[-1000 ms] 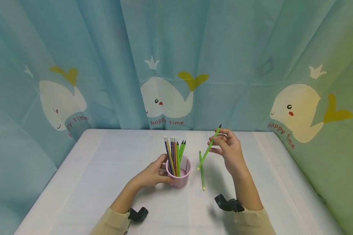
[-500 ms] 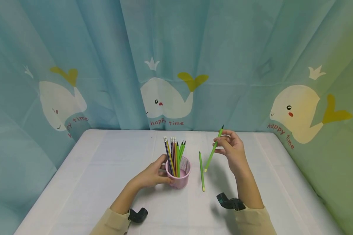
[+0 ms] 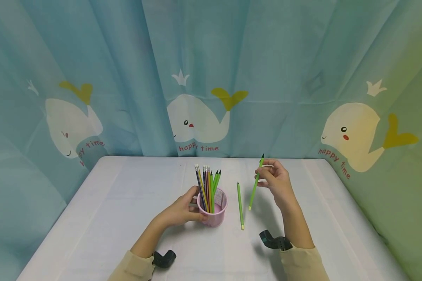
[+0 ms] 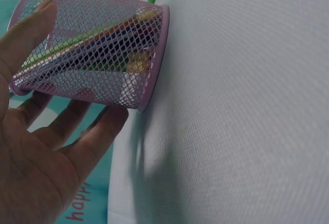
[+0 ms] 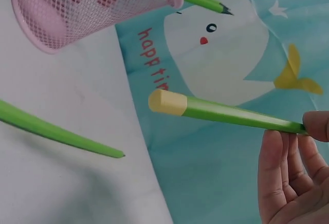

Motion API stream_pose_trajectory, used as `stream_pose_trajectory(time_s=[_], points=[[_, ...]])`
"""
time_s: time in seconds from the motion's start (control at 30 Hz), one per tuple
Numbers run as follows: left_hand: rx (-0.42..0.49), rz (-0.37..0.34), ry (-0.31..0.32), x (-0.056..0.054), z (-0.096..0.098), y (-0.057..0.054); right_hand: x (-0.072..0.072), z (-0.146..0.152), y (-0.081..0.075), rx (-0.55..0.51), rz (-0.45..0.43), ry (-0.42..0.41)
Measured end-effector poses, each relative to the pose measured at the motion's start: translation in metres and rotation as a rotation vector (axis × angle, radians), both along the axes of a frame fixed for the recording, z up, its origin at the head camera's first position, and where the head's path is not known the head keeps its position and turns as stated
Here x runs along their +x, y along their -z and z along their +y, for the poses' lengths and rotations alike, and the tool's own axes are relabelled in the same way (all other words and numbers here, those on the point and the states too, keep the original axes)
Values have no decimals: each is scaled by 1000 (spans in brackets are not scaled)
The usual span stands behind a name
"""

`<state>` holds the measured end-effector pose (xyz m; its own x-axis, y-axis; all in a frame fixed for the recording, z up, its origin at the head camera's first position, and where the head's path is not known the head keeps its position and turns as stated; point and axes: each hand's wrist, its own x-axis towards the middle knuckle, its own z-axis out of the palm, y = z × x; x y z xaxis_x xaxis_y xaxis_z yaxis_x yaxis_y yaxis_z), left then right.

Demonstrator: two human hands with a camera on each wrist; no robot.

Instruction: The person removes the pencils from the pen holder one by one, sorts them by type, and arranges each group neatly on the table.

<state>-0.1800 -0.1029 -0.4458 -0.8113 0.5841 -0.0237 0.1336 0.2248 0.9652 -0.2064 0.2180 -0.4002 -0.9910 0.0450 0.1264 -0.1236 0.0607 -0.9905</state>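
Pencil in right hand, near upright, tip apparently up

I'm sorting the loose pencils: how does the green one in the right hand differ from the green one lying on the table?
The held pencil is off the table, steeply tilted, tip up; the lying pencil rests flat on the table, untouched. The right hand pinches the held pencil near its tip; no hand touches the lying pencil. The held pencil is right of the lying pencil, farther from the cup. Both are green with pale eraser ends.

White table before blue curtain with whale prints.
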Motion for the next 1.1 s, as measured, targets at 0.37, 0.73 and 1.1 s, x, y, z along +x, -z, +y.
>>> stream_pose_trajectory(time_s=[0.37,0.73,1.1], points=[[-12,10,-4,-2,0,2,-9,2,17,28,-74,-15],[4,3,4,-2,0,3,-10,3,29,63,-152,-58],[-3,3,3,0,0,1,-16,3,47,135,-213,-111]])
